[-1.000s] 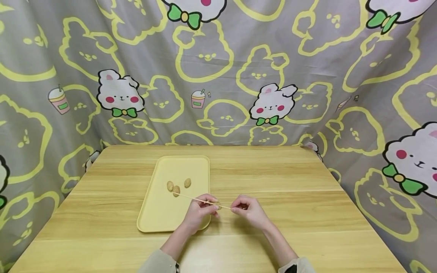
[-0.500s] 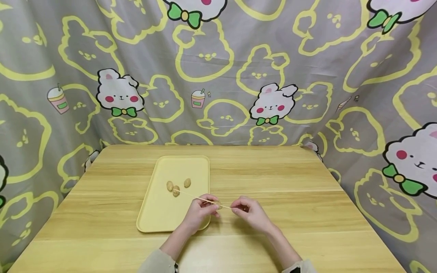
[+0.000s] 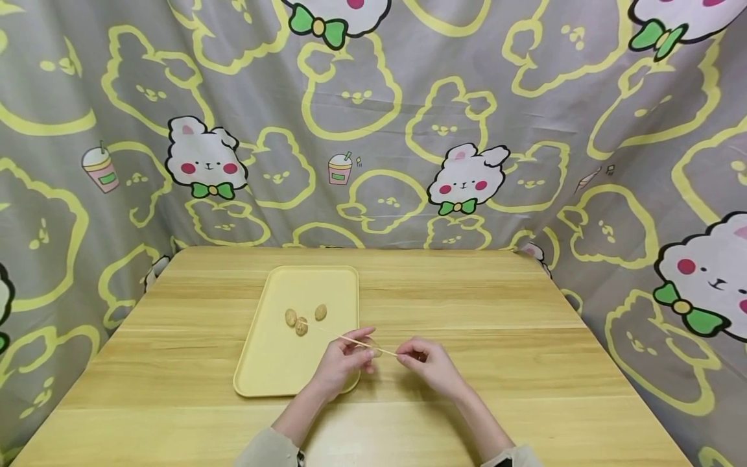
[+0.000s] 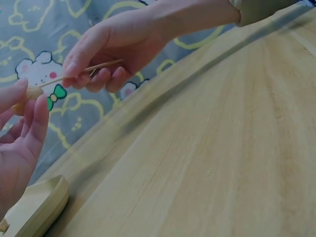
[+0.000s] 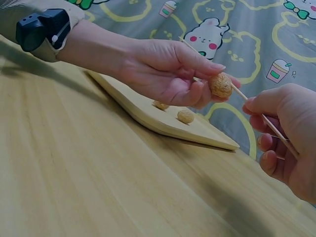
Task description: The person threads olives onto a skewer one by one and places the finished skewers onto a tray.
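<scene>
Pale stick (image 5: 239, 92) slants across two pinching hands (image 3: 343, 364) (image 3: 430, 366).

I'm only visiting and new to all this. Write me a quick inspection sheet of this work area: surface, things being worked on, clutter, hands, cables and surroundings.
Surface: wooden table, with a yellow tray lying on it.
Things being worked on: three brown balls on the tray; a fourth ball held above the table; a thin stick meeting it, though whether it runs right through is unclear.
Clutter: nothing seen.
Hands: the left hand pinches the fourth ball; the right hand pinches the stick.
Cables: nothing seen.
Surroundings: grey curtain with cartoon prints.
</scene>
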Motion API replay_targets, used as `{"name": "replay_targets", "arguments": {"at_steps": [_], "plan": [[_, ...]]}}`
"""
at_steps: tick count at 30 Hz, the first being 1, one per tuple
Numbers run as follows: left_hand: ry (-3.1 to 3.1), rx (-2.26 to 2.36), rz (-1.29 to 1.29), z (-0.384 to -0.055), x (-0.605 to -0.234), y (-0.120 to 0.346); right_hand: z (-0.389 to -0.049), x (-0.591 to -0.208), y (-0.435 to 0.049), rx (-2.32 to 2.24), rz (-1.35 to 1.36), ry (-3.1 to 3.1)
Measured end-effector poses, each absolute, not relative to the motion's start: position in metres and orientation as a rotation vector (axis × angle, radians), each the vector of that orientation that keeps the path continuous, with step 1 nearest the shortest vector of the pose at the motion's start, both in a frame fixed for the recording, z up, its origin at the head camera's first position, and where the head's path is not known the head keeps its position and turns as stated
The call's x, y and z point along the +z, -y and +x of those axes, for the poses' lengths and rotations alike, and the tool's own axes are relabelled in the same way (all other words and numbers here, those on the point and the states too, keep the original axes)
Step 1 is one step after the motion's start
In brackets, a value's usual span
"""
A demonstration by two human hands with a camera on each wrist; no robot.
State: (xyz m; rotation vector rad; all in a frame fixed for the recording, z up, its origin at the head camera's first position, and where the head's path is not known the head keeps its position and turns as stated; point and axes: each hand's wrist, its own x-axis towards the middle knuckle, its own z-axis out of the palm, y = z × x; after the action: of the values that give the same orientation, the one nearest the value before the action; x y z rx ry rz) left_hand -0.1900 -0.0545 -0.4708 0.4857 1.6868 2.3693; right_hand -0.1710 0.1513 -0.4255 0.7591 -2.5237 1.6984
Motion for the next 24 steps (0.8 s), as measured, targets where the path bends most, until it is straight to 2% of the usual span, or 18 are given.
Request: {"name": "replay_targets", "arguments": {"at_steps": [10, 18, 24], "plan": [[-1.770, 2.311, 0.477, -0.191, -0.472, 0.065, -0.171, -0.426, -0.154, 1.902, 0.494, 2.476], [-1.918, 2.293, 0.342, -0.194, -0.468, 0.086, -0.185, -0.448, -0.172, 1.912, 0.418, 2.467], [-2.150, 2.279, 0.141, -0.197, -0.463, 0.104, -0.187, -0.455, -0.182, 1.864, 0.415, 2.453]]}}
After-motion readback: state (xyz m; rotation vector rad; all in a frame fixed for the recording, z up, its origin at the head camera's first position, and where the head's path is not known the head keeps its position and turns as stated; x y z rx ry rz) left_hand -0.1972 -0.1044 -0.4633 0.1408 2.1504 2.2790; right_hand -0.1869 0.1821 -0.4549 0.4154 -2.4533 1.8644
